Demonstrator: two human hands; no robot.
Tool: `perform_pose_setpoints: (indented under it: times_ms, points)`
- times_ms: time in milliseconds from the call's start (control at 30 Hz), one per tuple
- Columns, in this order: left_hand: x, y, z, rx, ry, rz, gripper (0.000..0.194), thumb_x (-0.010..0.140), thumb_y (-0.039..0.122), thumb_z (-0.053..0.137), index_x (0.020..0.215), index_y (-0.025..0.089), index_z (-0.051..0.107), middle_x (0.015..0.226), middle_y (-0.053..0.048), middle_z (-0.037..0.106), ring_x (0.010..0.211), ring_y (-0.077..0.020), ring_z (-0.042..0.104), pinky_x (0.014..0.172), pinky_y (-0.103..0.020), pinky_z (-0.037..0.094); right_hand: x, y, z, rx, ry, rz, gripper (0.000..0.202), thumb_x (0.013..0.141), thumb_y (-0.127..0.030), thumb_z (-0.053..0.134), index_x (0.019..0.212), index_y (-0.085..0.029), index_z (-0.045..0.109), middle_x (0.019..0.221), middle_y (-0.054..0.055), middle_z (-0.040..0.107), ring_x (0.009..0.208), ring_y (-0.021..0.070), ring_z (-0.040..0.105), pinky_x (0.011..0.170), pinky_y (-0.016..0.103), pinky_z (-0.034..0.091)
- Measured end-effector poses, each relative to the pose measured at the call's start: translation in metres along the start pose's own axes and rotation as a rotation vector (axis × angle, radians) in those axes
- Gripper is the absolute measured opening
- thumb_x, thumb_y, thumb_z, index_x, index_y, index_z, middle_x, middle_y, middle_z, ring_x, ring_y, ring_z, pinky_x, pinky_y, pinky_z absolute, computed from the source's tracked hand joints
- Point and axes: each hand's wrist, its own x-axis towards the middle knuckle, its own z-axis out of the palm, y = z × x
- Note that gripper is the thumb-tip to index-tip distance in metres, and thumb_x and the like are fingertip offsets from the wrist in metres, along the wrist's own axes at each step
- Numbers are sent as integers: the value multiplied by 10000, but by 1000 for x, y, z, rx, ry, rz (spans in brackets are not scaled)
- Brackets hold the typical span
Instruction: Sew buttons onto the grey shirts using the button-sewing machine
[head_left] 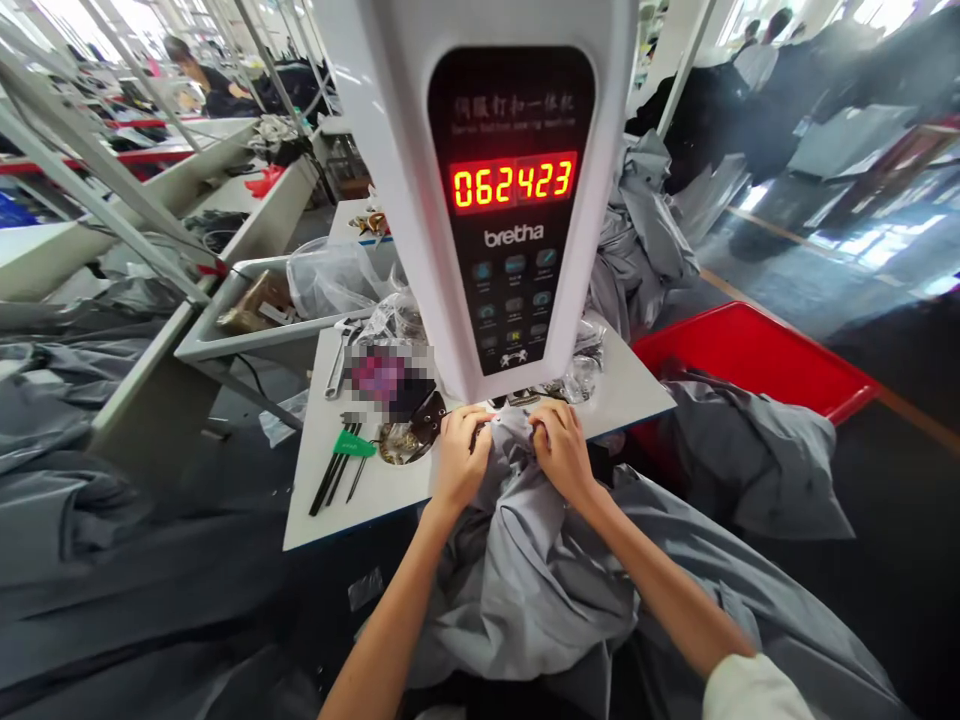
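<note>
Both the left hand (459, 452) and the right hand (561, 448) are clamped on bunched grey fabric (525, 570) under the button-sewing machine (499, 190); soft, light, likely slippery, best pinched at the edge between them.

Both hands close together, left hand (459, 452) and right hand (561, 447) pinching, forearms extended forward
</note>
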Motion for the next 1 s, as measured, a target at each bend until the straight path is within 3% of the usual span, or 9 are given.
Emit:
perform_pose_setpoints:
  times_ms: [100,167,267,333,467,600,800,900,1000]
  points:
    - [0,-2,5,26,44,-7,157,846,295,582,967,200,612,1055,-66,612,1086,-221,516,976,-381,394,-8,9,-21,38,-25,-38,186,884,-150,420,932,-201,593,1000,75,589,969,209,532,897,368,431]
    - [1,-3,9,44,70,-26,163,817,300,622,944,200,608,1045,-68,605,1071,-227,517,964,-384,402,-6,20,-38,95,52,-30,186,912,-182,412,998,-198,576,991,73,603,950,192,553,864,338,450]
    - [2,-5,11,34,64,-39,144,818,293,620,932,206,606,1046,-63,599,1069,-228,517,957,-383,401,14,44,-59,66,194,48,177,923,-214,414,978,-192,581,929,66,621,863,178,575,795,312,464]
    - [2,-7,11,26,46,-42,150,820,298,618,941,210,603,1062,-62,593,1085,-228,511,960,-378,396,34,63,-65,-6,125,50,167,900,-203,450,917,-183,614,881,63,625,821,181,577,783,313,463]
    - [1,-10,11,35,13,-47,161,836,299,592,972,211,587,1091,-64,581,1110,-225,499,979,-375,376,68,92,-57,-141,-259,-33,186,836,-114,508,896,-155,680,925,83,645,884,197,582,843,321,446]
    - [0,-13,12,45,-7,-38,179,849,320,571,993,213,573,1115,-70,580,1140,-230,489,999,-385,358,81,102,-47,-341,-445,-60,214,811,-87,541,919,-157,712,926,88,641,891,209,575,845,320,426]
    - [1,-15,12,59,-5,-23,179,849,319,570,990,208,569,1113,-68,582,1138,-225,489,992,-380,359,84,99,-49,-323,-415,-55,187,807,-85,546,797,-149,721,848,83,664,821,199,587,793,303,418]
    - [1,-14,12,64,-6,-19,179,847,311,576,992,207,569,1110,-69,582,1134,-225,489,993,-381,356,82,98,-51,-210,-324,-30,156,805,-132,570,747,-148,713,852,77,673,802,184,592,785,297,429]
    - [1,-13,11,63,-2,-21,176,848,307,577,992,205,568,1106,-71,584,1128,-226,492,995,-383,355,79,101,-53,-23,-275,95,130,783,-177,594,795,-158,722,809,44,693,719,150,596,731,274,450]
